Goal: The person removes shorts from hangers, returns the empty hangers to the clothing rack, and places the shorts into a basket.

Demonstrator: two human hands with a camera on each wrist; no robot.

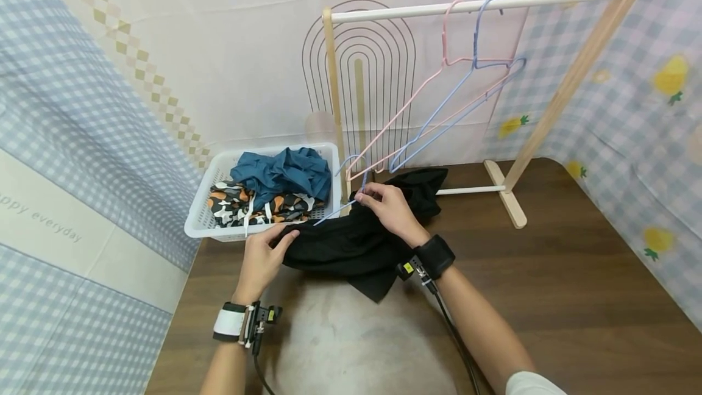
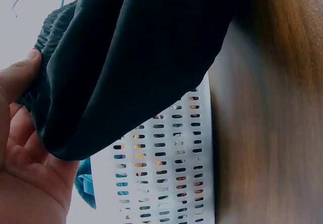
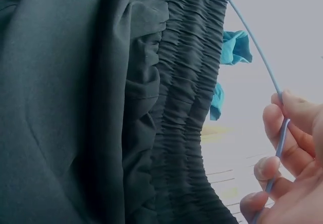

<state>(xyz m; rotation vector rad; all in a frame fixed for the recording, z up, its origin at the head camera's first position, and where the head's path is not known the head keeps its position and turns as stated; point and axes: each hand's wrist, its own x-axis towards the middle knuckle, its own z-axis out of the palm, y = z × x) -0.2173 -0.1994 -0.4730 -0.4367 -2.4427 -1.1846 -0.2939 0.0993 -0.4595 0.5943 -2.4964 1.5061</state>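
Observation:
A black elastic-waist garment (image 1: 342, 255) hangs bunched above the table; its gathered waistband (image 3: 186, 93) shows closely in the right wrist view. My left hand (image 1: 262, 259) holds the waistband's left end, thumb on one side and fingers on the other, as the left wrist view (image 2: 30, 148) also shows. Between the thumb and fingers of my right hand (image 1: 396, 211) is a thin blue hanger (image 3: 257, 43), pinched near its hook. One sloping arm of that hanger reaches down to the waistband near my left hand. The hanger's other arm is hidden behind my right hand and the cloth.
Left of the garment stands a white perforated basket (image 1: 219, 233) with a teal garment (image 1: 285, 175) and a patterned garment (image 1: 225, 203). Behind is a wooden rack (image 1: 565, 87) whose white rail (image 1: 395, 14) bears a pink hanger (image 1: 403, 108) and another blue hanger (image 1: 439, 111).

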